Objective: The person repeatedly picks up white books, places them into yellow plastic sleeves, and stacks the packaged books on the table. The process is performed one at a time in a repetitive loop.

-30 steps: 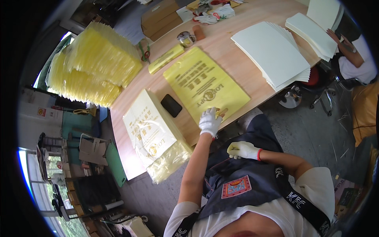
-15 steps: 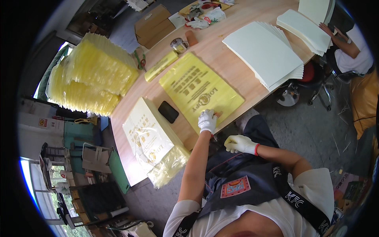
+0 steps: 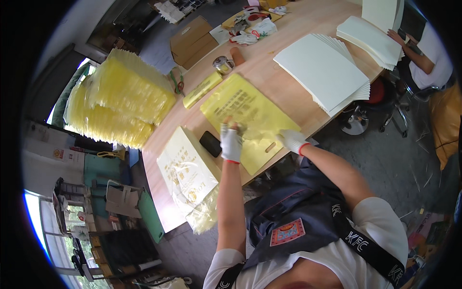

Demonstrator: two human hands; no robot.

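Note:
A printed yellow plastic bag (image 3: pixel 260 108) lies flat on the table, with a cut-out handle hole at its near end. My left hand (image 3: pixel 231 142), in a white knit glove with bare fingertips showing, is closed at the bag's left side, where the film looks lifted and blurred. My right hand (image 3: pixel 291 141), gloved in white with a red cuff, is at the bag's near right corner beside the handle hole. Its fingers are pressed together on the film, partly smeared by motion. A black phone (image 3: pixel 210 144) lies just left of my left hand.
Left stands a white box-shaped stack (image 3: pixel 185 164) under clear film, with a tall pile of yellow bags (image 3: pixel 120 96) beyond. A rolled yellow bag (image 3: pixel 202 90), a metal mug (image 3: pixel 223 64) and scissors (image 3: pixel 179 85) are farther back. White sheets (image 3: pixel 322 72) and another person (image 3: pixel 423 60) are right.
My left hand has moved up and left across the bag, disturbing its film. My right hand has come from my lap to the bag's near right corner. The handle hole now shows.

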